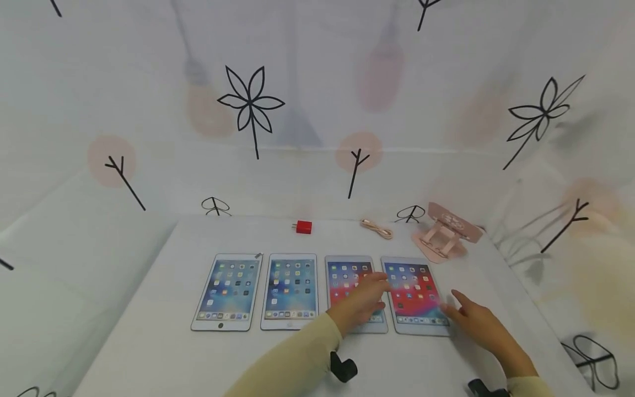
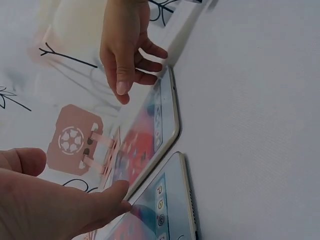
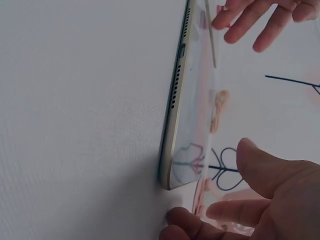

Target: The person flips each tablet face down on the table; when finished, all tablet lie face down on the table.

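Several white-framed tablets lie face up in a row, screens lit with app icons. At the right end is a tablet with a red and blue screen (image 1: 415, 292). My left hand (image 1: 361, 300) is over the neighbouring tablet (image 1: 341, 274), partly covering it, fingertips at the left edge of the end tablet. Beside that tablet's right edge is my right hand (image 1: 473, 322), thumb and fingers spread. In the right wrist view, the end tablet's port edge (image 3: 176, 85) runs past the right hand (image 3: 280, 195). Neither hand grips anything.
Two tablets with blue screens, one at the far left (image 1: 229, 289) and one beside it (image 1: 291, 286), continue the row. Behind are a red charger plug (image 1: 303, 226), a coiled cable (image 1: 377, 228) and a pink folding stand (image 1: 448, 231). A patterned curtain (image 1: 307, 182) borders the white table (image 1: 159, 342).
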`<state>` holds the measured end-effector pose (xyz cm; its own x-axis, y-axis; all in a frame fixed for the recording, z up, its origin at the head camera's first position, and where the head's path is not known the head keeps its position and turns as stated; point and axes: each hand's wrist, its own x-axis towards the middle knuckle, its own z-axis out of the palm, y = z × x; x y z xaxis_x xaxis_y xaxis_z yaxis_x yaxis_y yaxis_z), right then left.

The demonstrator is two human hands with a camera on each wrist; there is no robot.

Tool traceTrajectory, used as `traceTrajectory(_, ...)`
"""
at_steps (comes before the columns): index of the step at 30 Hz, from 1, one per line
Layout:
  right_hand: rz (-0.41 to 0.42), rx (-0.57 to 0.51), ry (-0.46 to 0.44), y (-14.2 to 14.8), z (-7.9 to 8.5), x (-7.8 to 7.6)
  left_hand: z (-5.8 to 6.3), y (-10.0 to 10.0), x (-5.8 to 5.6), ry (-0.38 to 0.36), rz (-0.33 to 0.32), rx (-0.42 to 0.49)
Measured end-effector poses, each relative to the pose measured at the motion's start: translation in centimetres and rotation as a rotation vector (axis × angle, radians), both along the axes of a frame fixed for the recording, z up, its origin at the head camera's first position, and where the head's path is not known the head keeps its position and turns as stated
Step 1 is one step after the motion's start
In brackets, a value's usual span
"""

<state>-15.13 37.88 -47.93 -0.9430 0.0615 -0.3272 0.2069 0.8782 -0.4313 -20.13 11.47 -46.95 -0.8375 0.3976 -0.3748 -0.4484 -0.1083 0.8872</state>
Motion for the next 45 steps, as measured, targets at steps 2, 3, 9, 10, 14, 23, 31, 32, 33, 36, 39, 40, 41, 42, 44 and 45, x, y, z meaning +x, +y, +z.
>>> traceTrajectory(2,-0.01,-0.011,-0.011,-0.2,0.1,0.2,0.0,0.3,0.0,0.016,0.0,-0.025)
traceTrajectory(3,-0.012,-0.015,-0.01,-0.3,0.1,0.3,-0.1,0.4,0.0,0.022,0.006,-0.037)
traceTrajectory(9,-0.034,-0.033,0.014,-0.8,0.2,0.6,0.1,0.8,-0.2,0.021,0.035,-0.068)
traceTrajectory(10,-0.042,-0.033,0.007,-0.8,0.2,0.6,0.1,0.8,-0.2,0.018,0.034,-0.076)
traceTrajectory(14,-0.075,-0.04,-0.028,-0.8,0.0,0.7,0.1,0.9,0.1,0.006,0.006,-0.089)
traceTrajectory(23,-0.101,-0.109,-0.022,-1.0,0.0,0.9,-0.3,1.4,1.1,-0.021,-0.008,-0.064)
traceTrajectory(31,-0.252,-0.378,-0.031,-0.2,-0.9,1.2,-0.4,2.3,2.1,-0.025,-0.004,-0.037)
traceTrajectory(32,-0.268,-0.412,-0.027,-0.1,-1.1,1.3,-0.4,2.3,2.1,-0.026,-0.006,-0.033)
traceTrajectory(33,-0.293,-0.445,-0.026,0.0,-1.2,1.4,-0.4,2.3,2.1,-0.025,-0.002,-0.029)
traceTrajectory(36,-0.358,-0.591,0.002,0.4,-1.6,1.8,-0.5,2.4,2.0,-0.031,0.011,-0.011)
traceTrajectory(39,-0.387,-0.798,0.052,0.6,-1.8,2.4,-0.6,2.5,1.9,-0.038,0.016,-0.003)
traceTrajectory(40,-0.378,-0.874,0.075,0.6,-1.9,2.7,-0.6,2.5,1.9,-0.039,0.014,-0.002)
traceTrajectory(41,-0.369,-0.953,0.092,0.5,-1.9,2.8,-0.7,2.6,1.9,-0.041,0.014,0.001)
traceTrajectory(42,-0.353,-1.023,0.104,0.4,-1.9,2.9,-0.7,2.6,1.9,-0.043,0.013,0.006)
traceTrajectory(44,-0.318,-1.148,0.125,0.0,-1.8,3.1,-0.7,2.6,1.9,-0.044,0.012,0.011)
traceTrajectory(45,-0.304,-1.203,0.132,-0.3,-1.8,3.2,-0.7,2.6,1.9,-0.046,0.01,0.02)
